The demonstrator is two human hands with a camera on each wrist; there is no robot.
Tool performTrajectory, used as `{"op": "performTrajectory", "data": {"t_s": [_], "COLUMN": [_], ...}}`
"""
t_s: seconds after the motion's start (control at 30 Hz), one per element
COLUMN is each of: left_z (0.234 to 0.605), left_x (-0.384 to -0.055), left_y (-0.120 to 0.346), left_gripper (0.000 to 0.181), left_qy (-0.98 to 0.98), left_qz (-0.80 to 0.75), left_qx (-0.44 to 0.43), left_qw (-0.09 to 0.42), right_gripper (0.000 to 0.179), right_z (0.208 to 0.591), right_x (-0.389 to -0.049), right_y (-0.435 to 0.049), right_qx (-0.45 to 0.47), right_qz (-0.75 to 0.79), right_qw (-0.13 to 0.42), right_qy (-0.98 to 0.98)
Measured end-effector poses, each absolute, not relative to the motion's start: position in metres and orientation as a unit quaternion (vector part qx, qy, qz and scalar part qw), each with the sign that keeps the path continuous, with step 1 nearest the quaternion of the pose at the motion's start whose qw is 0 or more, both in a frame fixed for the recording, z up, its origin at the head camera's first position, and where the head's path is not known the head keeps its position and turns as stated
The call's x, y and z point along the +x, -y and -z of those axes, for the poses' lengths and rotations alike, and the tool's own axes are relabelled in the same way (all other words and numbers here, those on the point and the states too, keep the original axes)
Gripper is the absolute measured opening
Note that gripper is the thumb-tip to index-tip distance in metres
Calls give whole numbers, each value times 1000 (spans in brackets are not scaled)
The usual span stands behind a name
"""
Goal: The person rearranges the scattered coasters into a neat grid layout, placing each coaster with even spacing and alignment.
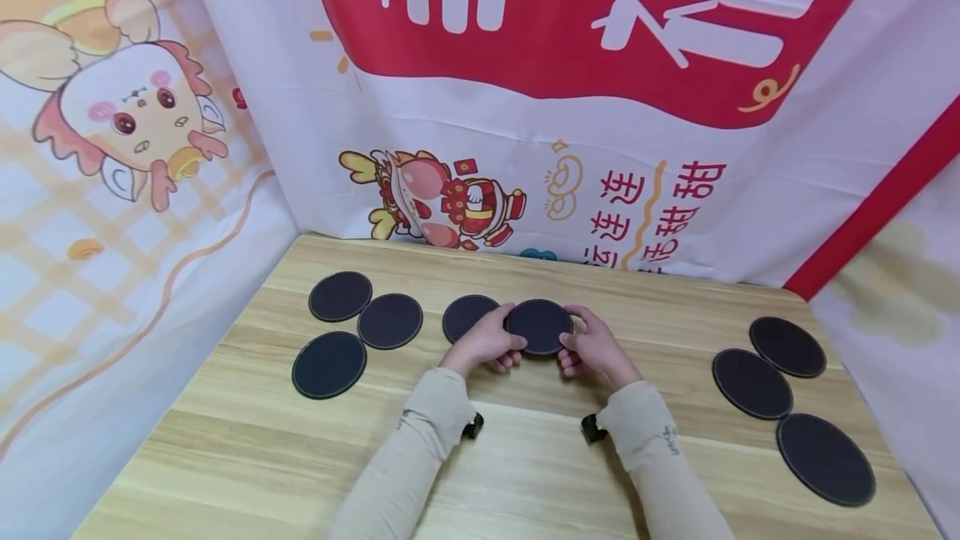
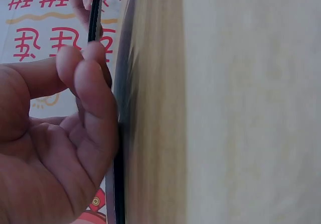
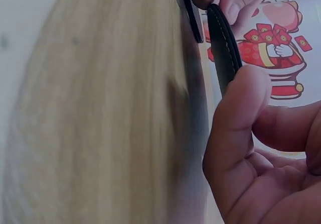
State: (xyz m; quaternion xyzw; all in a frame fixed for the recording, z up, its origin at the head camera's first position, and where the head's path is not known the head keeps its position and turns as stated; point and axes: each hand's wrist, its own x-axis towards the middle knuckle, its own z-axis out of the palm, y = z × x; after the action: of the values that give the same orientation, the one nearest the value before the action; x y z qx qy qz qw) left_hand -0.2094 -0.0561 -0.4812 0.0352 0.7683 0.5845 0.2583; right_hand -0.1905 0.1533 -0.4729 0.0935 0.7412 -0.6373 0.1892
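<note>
A round black coaster (image 1: 540, 325) with a stitched rim is held between both hands. My left hand (image 1: 489, 342) pinches its left edge, and my right hand (image 1: 594, 345) pinches the right edge. In the right wrist view the coaster's rim (image 3: 228, 43) stands tilted above the wooden tabletop, with the right thumb and fingers (image 3: 241, 103) on it. The left wrist view shows the same coaster (image 2: 94, 23) edge-on, gripped at its ends. Another black coaster (image 1: 467, 313) lies flat on the table, partly hidden behind my left hand.
Three more black coasters lie grouped at the left, one of them a front coaster (image 1: 329, 365). Three others run in a slanting row at the right, the middle coaster (image 1: 752, 383) among them. Printed cloth (image 1: 450, 115) hangs behind the wooden table (image 1: 517, 465).
</note>
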Motion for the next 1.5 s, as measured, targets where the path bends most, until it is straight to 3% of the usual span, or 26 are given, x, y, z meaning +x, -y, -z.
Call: {"op": "performTrajectory", "data": {"t_s": [1.5], "left_z": [479], "left_x": [-206], "left_y": [54], "left_gripper": [80], "left_qy": [-784], "left_qz": [-560], "left_qx": [51], "left_qw": [265], "right_gripper": [55], "right_z": [474], "right_x": [-201], "right_y": [-147], "right_qx": [96], "right_qz": [486], "right_qw": [186], "right_qy": [-848]}}
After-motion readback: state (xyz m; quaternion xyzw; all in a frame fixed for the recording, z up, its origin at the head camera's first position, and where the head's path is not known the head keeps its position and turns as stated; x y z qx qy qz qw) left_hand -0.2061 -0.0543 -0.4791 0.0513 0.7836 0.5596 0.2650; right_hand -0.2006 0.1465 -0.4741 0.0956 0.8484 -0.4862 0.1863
